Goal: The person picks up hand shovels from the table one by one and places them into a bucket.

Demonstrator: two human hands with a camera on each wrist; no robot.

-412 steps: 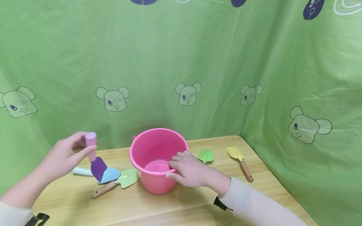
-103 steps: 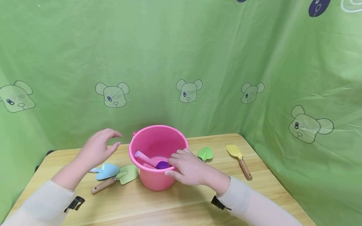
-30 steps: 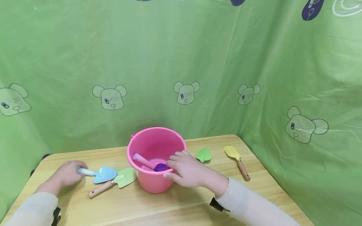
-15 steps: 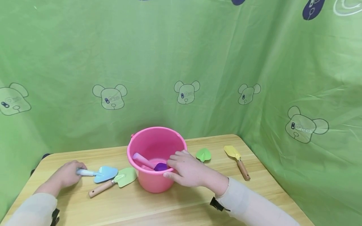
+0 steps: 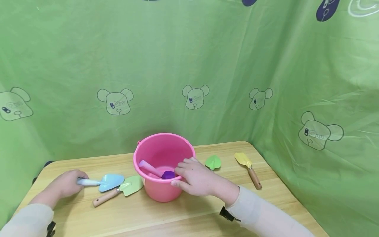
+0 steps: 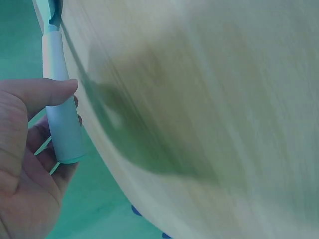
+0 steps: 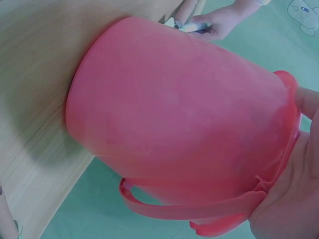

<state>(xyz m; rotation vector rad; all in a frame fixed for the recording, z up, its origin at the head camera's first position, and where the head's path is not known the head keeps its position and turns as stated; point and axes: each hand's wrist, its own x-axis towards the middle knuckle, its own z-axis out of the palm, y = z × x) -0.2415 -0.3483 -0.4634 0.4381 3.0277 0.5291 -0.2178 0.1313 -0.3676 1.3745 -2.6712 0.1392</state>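
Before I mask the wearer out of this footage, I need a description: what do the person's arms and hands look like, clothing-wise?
The left hand and right hand are ungloved. The left sleeve and right sleeve are off-white. A small black clip shows beside each cuff, at left and right.

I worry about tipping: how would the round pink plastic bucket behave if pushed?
The round pink plastic bucket might tip, its base looking narrower than its rim. Mostly empty, it's probably light. The right hand gripping its rim should steady it.
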